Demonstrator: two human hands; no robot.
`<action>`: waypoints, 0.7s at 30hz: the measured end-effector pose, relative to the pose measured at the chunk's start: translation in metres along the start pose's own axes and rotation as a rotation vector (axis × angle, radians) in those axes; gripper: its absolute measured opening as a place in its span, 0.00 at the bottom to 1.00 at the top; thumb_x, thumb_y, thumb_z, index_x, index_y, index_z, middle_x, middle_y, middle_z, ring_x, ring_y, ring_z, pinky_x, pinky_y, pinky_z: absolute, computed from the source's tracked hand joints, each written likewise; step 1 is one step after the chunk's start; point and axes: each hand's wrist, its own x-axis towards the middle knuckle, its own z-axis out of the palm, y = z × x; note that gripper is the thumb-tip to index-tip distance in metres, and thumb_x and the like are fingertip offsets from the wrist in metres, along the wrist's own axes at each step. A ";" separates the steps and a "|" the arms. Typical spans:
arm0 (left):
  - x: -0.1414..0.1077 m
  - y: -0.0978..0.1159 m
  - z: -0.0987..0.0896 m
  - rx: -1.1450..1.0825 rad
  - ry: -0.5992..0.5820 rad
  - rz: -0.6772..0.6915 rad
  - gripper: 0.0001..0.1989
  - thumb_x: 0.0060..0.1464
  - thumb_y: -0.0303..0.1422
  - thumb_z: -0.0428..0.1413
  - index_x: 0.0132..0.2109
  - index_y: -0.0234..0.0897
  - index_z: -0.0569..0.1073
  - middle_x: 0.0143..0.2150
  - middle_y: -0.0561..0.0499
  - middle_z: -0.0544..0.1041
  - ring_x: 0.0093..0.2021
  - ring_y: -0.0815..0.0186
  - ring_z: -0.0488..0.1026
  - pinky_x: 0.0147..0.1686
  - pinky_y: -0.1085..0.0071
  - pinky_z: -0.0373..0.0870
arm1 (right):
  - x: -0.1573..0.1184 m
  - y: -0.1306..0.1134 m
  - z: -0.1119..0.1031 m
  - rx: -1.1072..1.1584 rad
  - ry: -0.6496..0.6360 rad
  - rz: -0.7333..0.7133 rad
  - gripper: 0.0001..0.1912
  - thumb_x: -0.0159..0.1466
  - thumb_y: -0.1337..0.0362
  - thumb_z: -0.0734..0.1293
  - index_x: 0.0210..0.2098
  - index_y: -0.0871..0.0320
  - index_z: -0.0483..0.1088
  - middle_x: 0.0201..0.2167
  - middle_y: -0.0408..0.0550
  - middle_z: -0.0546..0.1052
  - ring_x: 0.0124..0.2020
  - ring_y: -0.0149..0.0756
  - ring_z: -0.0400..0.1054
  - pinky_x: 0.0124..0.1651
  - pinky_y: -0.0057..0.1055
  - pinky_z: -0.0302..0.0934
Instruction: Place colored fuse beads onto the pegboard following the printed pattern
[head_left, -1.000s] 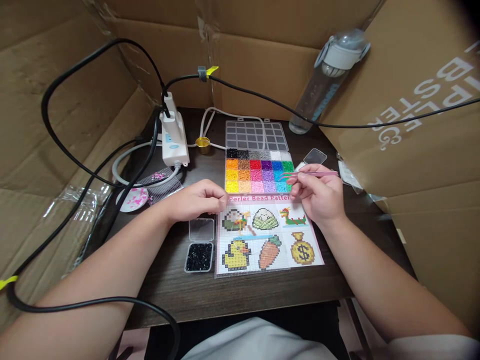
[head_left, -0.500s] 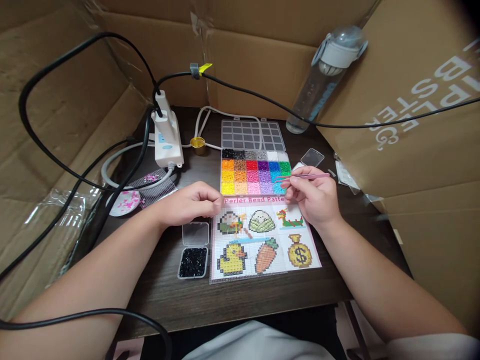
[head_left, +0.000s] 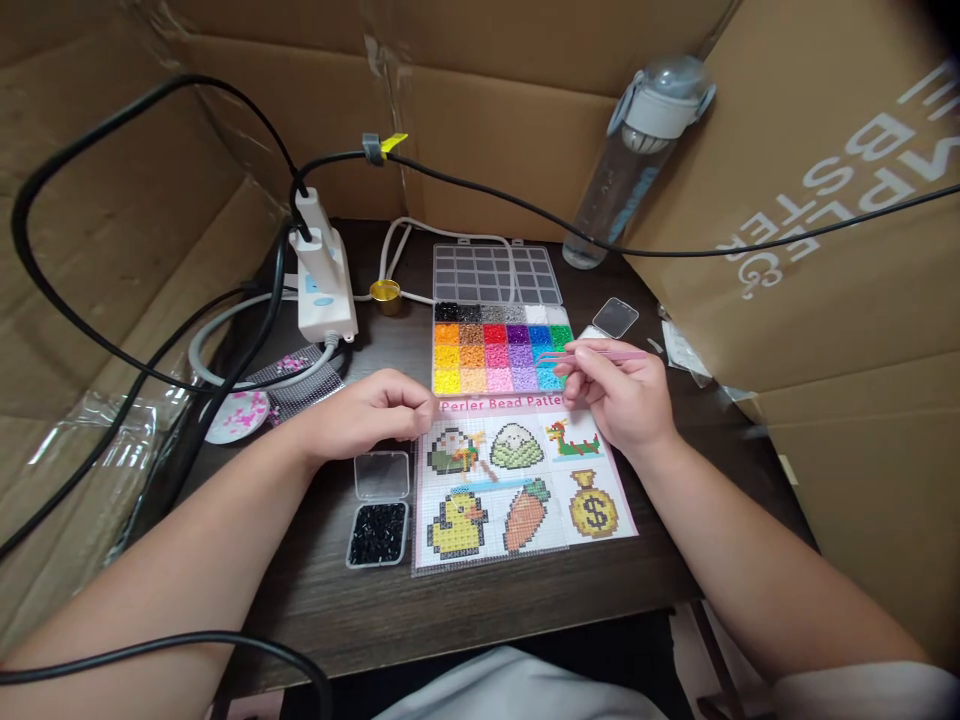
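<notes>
Pink tweezers (head_left: 607, 355) are held in my right hand (head_left: 626, 395), fingers closed round them. Their tips are over the blue compartments at the right of the bead box (head_left: 495, 394), which is sorted by colour. Curled into a loose fist, my left hand (head_left: 386, 410) rests by the upper left corner of the pattern sheet (head_left: 517, 465); whether anything is inside it is hidden. Printed designs include a duck, a carrot and a money bag. A clear pegboard lies over the sheet, with some beads on it. Below my left hand, a small clear case (head_left: 377, 533) holds black beads.
A power strip (head_left: 326, 290) with black cables stands at the left back. Near it are a gold cup (head_left: 385, 295) and a white dish (head_left: 236, 418) with pink beads. A water bottle (head_left: 630, 160) leans at the back right. Cardboard walls (head_left: 495, 140) surround the table.
The whole view has shifted slightly, so things appear a little further left. My right hand keeps the tweezers over the blue beads with only a small movement. My left hand stays curled.
</notes>
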 end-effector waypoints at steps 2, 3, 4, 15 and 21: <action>0.000 -0.001 0.000 -0.001 0.002 0.001 0.18 0.56 0.37 0.52 0.21 0.36 0.60 0.21 0.57 0.56 0.24 0.71 0.52 0.26 0.70 0.49 | 0.000 0.001 0.000 0.000 -0.002 0.003 0.07 0.60 0.61 0.73 0.35 0.57 0.79 0.26 0.47 0.81 0.20 0.30 0.71 0.19 0.28 0.64; 0.000 -0.001 0.000 -0.001 0.002 0.002 0.18 0.56 0.37 0.52 0.21 0.36 0.60 0.21 0.57 0.56 0.24 0.71 0.52 0.26 0.70 0.49 | 0.000 0.001 0.000 -0.003 -0.006 0.004 0.07 0.60 0.60 0.73 0.35 0.57 0.79 0.27 0.47 0.81 0.20 0.30 0.71 0.19 0.28 0.64; 0.000 -0.001 0.000 0.000 0.002 0.003 0.18 0.56 0.36 0.52 0.21 0.36 0.60 0.21 0.57 0.55 0.24 0.71 0.52 0.26 0.70 0.49 | 0.000 0.001 0.000 -0.006 -0.010 0.007 0.07 0.60 0.60 0.73 0.35 0.57 0.79 0.27 0.47 0.81 0.20 0.30 0.70 0.19 0.28 0.65; 0.000 -0.002 -0.002 -0.004 0.013 0.008 0.19 0.59 0.39 0.51 0.22 0.36 0.61 0.21 0.56 0.59 0.25 0.70 0.55 0.27 0.69 0.51 | 0.004 -0.002 0.002 0.051 -0.004 0.029 0.10 0.59 0.58 0.74 0.36 0.58 0.78 0.26 0.46 0.81 0.18 0.29 0.71 0.19 0.27 0.66; 0.000 -0.004 -0.002 0.009 0.041 0.015 0.22 0.61 0.41 0.50 0.21 0.36 0.63 0.21 0.54 0.63 0.25 0.69 0.58 0.28 0.69 0.54 | 0.003 -0.001 -0.001 0.069 -0.010 0.056 0.10 0.59 0.58 0.74 0.35 0.58 0.78 0.25 0.46 0.81 0.18 0.29 0.70 0.19 0.27 0.66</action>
